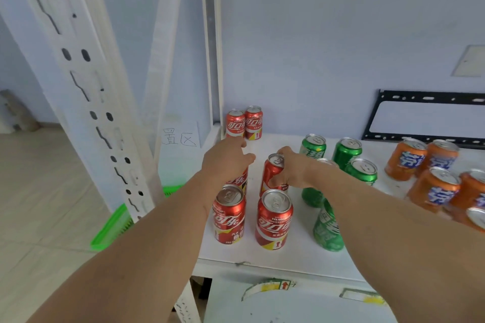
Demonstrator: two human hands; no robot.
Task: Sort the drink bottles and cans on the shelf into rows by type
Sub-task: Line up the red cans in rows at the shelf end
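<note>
Red cola cans stand in two columns at the left of the white shelf (275, 257). Two red cans (244, 123) stand at the back by the wall, and two more, one (228, 214) and the other (273, 219), stand at the front. My left hand (225, 160) covers the top of a middle red can (240, 181) and grips it. My right hand (292, 168) is wrapped around another middle red can (271, 172). Green cans (346, 152) fill the middle of the shelf. Orange cans (433, 189) stand at the right.
A white perforated shelf post (86, 81) rises at the left. Behind it a green plastic basket (112, 225) lies on the floor. A black metal bracket (425, 118) leans on the wall behind the orange cans. A lower shelf level (288, 301) shows beneath.
</note>
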